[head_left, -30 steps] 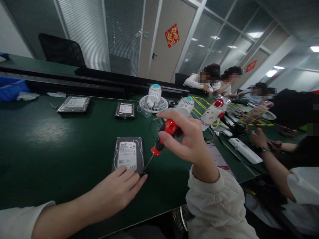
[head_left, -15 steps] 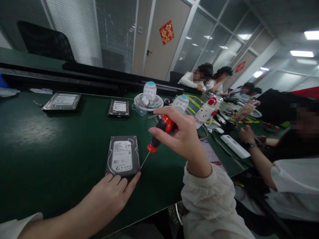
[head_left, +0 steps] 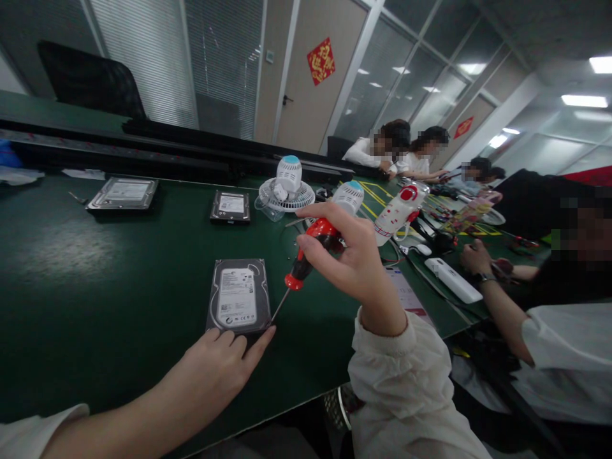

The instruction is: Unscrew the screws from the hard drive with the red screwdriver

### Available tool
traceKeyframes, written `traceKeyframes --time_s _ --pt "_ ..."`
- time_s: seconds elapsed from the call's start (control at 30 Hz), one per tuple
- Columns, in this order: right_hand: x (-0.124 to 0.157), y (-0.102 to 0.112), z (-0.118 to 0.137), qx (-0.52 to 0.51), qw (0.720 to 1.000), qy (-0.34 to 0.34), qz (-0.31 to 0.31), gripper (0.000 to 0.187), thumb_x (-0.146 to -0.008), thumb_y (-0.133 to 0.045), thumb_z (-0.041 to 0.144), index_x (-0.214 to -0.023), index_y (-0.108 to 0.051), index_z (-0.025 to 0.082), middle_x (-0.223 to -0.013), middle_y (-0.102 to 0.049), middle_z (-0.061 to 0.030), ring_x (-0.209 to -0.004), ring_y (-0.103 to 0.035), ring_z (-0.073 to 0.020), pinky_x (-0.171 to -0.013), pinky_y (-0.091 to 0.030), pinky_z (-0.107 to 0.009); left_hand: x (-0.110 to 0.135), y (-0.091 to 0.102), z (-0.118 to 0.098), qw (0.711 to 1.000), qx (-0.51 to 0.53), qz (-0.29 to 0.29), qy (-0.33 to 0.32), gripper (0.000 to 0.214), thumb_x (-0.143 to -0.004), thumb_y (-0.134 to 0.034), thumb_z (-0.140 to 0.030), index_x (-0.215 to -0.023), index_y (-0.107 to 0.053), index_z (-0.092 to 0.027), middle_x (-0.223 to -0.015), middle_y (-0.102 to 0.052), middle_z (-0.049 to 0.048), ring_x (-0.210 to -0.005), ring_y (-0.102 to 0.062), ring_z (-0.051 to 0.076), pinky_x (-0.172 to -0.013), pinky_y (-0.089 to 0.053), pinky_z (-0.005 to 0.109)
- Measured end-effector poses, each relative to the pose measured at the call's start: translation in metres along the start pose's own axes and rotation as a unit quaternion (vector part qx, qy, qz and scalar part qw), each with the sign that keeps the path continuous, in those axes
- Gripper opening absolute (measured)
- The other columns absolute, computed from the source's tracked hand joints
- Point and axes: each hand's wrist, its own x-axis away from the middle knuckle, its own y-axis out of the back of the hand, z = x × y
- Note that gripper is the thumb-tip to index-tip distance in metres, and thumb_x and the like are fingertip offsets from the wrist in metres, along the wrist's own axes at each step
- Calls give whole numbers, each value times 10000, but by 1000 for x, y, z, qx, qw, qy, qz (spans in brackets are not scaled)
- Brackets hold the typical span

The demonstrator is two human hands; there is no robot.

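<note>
Right hand (head_left: 354, 262) pinches red-and-black screwdriver (head_left: 294, 281), tip at lower-right corner of hard drive (head_left: 238, 296), just below-left of frame centre, left hand (head_left: 220, 362) against near edge (cannot tell whether gripping).

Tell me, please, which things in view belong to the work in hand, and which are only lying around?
In use:
- hard drive, with the left hand at its near edge
- screwdriver, held in the right hand

Apparently just lying around:
- silver drive
- smaller drive
- white fan
- red-and-white bottle
</note>
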Motion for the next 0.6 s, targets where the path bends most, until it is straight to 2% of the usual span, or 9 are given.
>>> traceKeyframes --time_s 0.1,0.23,0.3,0.43,0.5,0.6 --pt "0 -1 -1 -22 999 22 17 329 -960 -570 287 -1209 -659 92 -793 -630 9 -644 -513 -85 -648 -428 -249 -1 1 1 1000 7 12 -3 771 -862 -641 -33 -1597 -465 -186 -815 -714 45 -707 -706 218 -646 -489 336" --pt "0 -2 -3 -13 1000 -7 -11 264 -916 -698 359 -1058 -695 136 -688 -589 46 -564 -464 -70 -570 -387 -234 -2 3 3 1000 12 24 -10 778 -863 -633 -22 -1603 -452 -181 -828 -723 54 -710 -710 221 -648 -505 336" --pt "0 -1 -4 -10 1000 -9 -14 259 -912 -711 362 -1056 -704 147 -697 -602 39 -566 -470 -75 -568 -393 -239 -2 4 4 999 15 34 -8 783 -866 -633 -20 -1608 -442 -180 -829 -723 56 -709 -713 221 -641 -508 331" --pt "3 2 -4 -29 999 22 35 397 -978 -559 340 -1314 -646 147 -991 -706 -55 -710 -566 -119 -660 -465 -280 -1 4 4 999 19 42 -7 797 -879 -632 -21 -1624 -411 -194 -837 -719 55 -709 -716 222 -615 -504 319" --pt "3 2 -5 -24 999 25 36 444 -992 -545 402 -1355 -628 159 -1116 -715 -83 -784 -606 -140 -685 -480 -293 -1 4 4 999 17 43 -10 795 -885 -632 -28 -1628 -401 -190 -833 -714 54 -704 -713 228 -604 -506 325" --pt "3 1 -6 2 1000 13 8 444 -952 -645 487 -1247 -676 156 -988 -728 -53 -717 -593 -123 -636 -461 -270 -2 5 4 999 15 47 -11 791 -890 -636 -41 -1631 -394 -177 -826 -710 55 -695 -709 236 -597 -515 336"
